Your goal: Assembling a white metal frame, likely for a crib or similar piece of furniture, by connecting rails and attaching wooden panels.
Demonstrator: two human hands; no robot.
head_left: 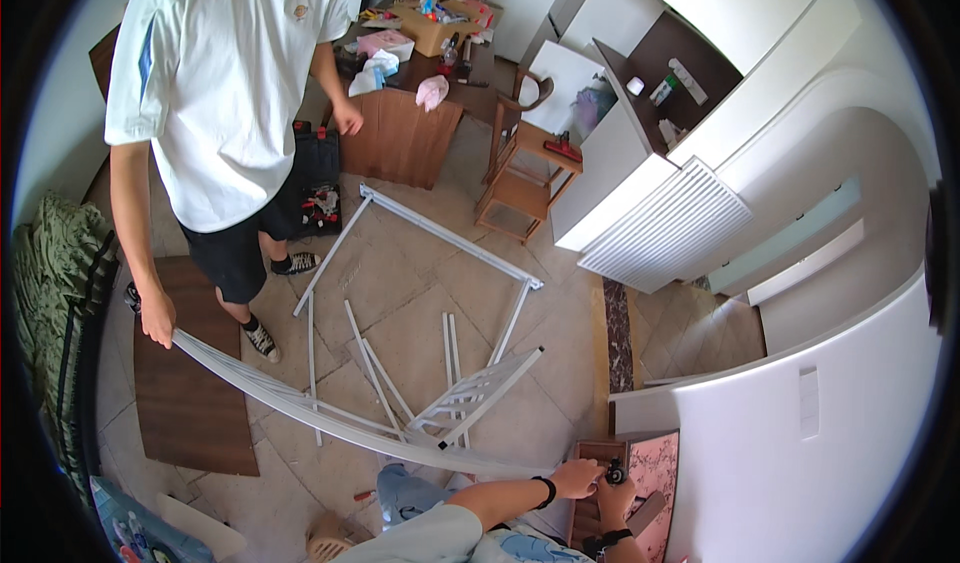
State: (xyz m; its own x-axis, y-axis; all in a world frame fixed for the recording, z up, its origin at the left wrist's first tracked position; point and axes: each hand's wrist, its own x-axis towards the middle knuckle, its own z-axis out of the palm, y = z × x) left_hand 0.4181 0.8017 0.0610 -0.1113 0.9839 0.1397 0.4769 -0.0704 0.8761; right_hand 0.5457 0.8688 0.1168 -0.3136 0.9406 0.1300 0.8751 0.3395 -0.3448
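Note:
At the lower right my left hand (577, 478) is closed, its fingertips on a small round black part (615, 472) whose exact kind I cannot make out. Just below it, my right hand (614, 504) is closed against the same part. Both wrists wear dark bands. A long white metal rail with slats (300, 393) stretches from near my left forearm to the far left, where a co-worker's hand (157, 319) grips its end. Whether my hands touch the rail is hidden.
A white metal frame (450, 238), loose white bars (372, 368) and a slatted piece (490, 398) lie on the tiled floor. Brown boards (190, 383) rest at left. A wooden chair (527, 178), tool case (320, 198) and cluttered table stand beyond. A pink floral panel (655, 488) is beside my hands.

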